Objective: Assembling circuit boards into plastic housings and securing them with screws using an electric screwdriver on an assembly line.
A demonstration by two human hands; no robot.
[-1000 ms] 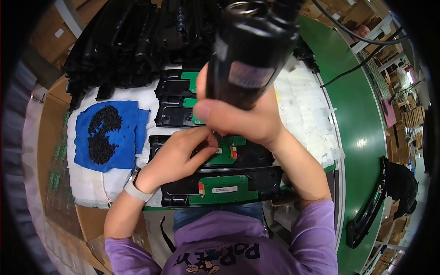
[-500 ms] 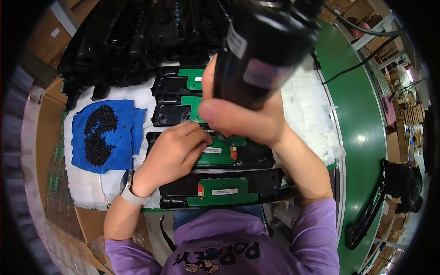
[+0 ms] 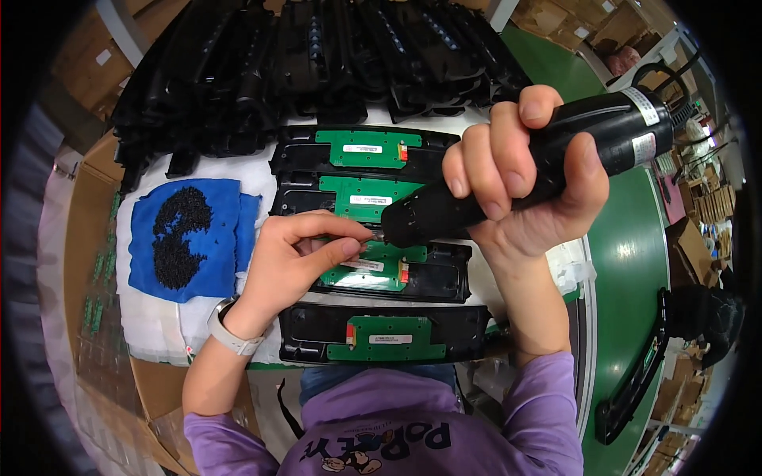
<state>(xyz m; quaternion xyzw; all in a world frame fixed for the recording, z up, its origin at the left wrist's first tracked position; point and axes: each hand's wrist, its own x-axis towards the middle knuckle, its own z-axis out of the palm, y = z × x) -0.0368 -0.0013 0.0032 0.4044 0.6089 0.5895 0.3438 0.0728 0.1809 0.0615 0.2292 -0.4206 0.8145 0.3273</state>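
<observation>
My right hand (image 3: 544,218) grips a black corded electric screwdriver (image 3: 607,131), now held tilted, its nose pointing left and down. At the nose, my left hand (image 3: 290,258) pinches thumb and forefinger together by the bit; anything between the fingertips is too small to make out. Beneath both hands lies a black plastic housing (image 3: 444,274) with a green circuit board (image 3: 357,278) on it. Closer to me is another black housing (image 3: 464,329) with its own green board (image 3: 385,337). Two more housings with boards (image 3: 373,151) lie beyond, partly covered by the screwdriver and my right hand.
Small black screws (image 3: 176,266) are heaped on a blue cloth (image 3: 222,274) to the left. Many black housings (image 3: 302,55) are piled at the back. White sheeting (image 3: 147,321) covers the worktop. On the right runs a green surface (image 3: 623,317) with a long black part (image 3: 635,389).
The screwdriver has swung from upright over the housing to a slant toward the right. My left fingertips have come up from the board to the bit, closing in a pinch.
</observation>
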